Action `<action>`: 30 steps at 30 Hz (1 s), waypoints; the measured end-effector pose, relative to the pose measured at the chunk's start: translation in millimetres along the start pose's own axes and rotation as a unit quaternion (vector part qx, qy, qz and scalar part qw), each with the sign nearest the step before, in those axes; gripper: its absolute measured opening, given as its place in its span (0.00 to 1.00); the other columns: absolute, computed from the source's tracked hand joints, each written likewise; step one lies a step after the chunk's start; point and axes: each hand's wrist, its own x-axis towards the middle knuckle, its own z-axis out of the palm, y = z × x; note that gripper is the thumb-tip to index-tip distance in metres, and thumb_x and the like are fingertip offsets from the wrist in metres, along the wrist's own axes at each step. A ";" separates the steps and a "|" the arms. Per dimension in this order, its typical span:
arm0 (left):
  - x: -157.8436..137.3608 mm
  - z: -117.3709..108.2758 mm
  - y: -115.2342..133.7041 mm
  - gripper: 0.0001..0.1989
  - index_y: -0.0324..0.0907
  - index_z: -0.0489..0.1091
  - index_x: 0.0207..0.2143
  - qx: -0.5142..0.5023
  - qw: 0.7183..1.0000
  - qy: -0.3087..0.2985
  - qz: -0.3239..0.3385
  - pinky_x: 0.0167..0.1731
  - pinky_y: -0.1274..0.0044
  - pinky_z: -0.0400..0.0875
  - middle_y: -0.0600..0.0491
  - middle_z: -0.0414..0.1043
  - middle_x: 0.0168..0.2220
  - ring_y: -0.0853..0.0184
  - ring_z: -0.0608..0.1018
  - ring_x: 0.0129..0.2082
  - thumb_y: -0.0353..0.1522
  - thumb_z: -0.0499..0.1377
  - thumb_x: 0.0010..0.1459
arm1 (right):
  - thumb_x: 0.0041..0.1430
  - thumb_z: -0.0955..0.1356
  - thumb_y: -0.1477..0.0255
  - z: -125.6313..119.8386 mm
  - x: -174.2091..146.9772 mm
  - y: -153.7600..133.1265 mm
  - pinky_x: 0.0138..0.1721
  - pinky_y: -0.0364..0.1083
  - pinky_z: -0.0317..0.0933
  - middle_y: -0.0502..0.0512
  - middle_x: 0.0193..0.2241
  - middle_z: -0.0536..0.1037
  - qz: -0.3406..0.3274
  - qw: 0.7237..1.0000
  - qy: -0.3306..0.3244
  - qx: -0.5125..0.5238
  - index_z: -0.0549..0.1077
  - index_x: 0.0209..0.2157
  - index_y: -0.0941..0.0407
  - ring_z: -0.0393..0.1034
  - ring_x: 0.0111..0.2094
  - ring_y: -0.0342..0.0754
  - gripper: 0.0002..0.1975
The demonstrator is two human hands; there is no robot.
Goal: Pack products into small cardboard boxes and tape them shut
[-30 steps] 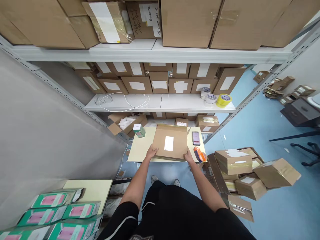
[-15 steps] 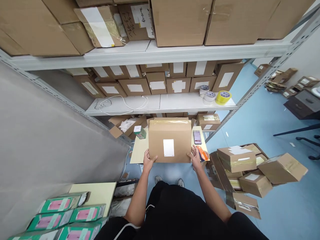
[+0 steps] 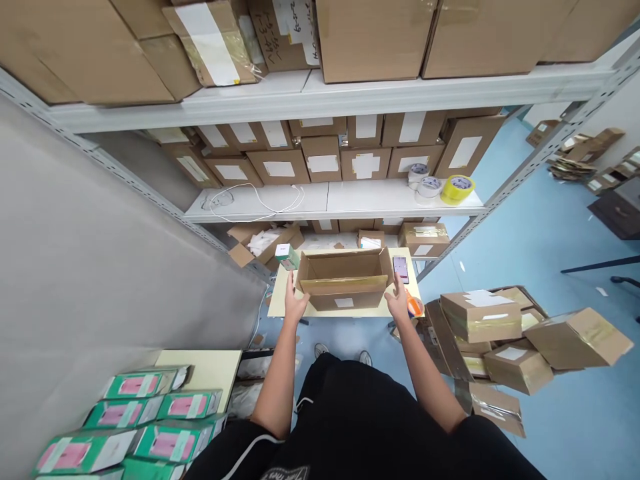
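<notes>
Both hands [image 3: 296, 303] [image 3: 400, 301] (fingers spread) flank the open box [image 3: 344, 280].

Open box [image 3: 344, 283] flanked closely by green carton [image 3: 288, 255], phone [image 3: 401, 269], tape dispenser [image 3: 413, 306].

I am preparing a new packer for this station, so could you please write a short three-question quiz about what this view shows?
1. True or false: the cardboard box on the small table stands with its top open.
2. Which lies on the table just beyond the right hand? A) a phone B) a yellow tape roll C) a white cable
3. Fill in: the stacked green cartons lie at the person's lower ____.

Key:
1. True; the flaps stand up and the inside shows, with the left hand at its side.
2. A, the phone.
3. Left.
</notes>
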 end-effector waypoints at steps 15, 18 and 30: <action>7.0 -22.1 -25.9 0.32 0.45 0.82 0.43 0.153 0.963 -0.214 -0.052 0.68 0.54 0.57 0.41 0.69 0.65 0.38 0.58 0.72 0.49 0.77 0.36 | 0.53 0.75 0.57 -31.4 23.4 -10.3 0.69 0.64 0.53 0.61 0.65 0.71 0.028 0.965 -0.208 -0.159 0.77 0.58 0.51 0.60 0.69 0.64 0.31; -6.2 -11.7 -37.7 0.45 0.45 0.80 0.49 0.151 0.965 -0.211 -0.045 0.69 0.53 0.56 0.41 0.53 0.74 0.32 0.46 0.75 0.41 0.83 0.20 | 0.40 0.80 0.69 -21.1 19.7 3.4 0.72 0.69 0.40 0.61 0.73 0.58 0.013 0.931 -0.253 -0.264 0.72 0.63 0.48 0.42 0.75 0.69 0.45; -29.2 9.1 -38.8 0.07 0.45 0.76 0.29 0.175 0.976 -0.098 0.080 0.62 0.56 0.69 0.51 0.53 0.74 0.48 0.66 0.67 0.30 0.64 0.62 | 0.58 0.72 0.69 98.6 95.4 -46.4 0.72 0.70 0.39 0.55 0.76 0.48 -0.153 0.904 -0.204 -0.343 0.63 0.70 0.47 0.32 0.77 0.66 0.39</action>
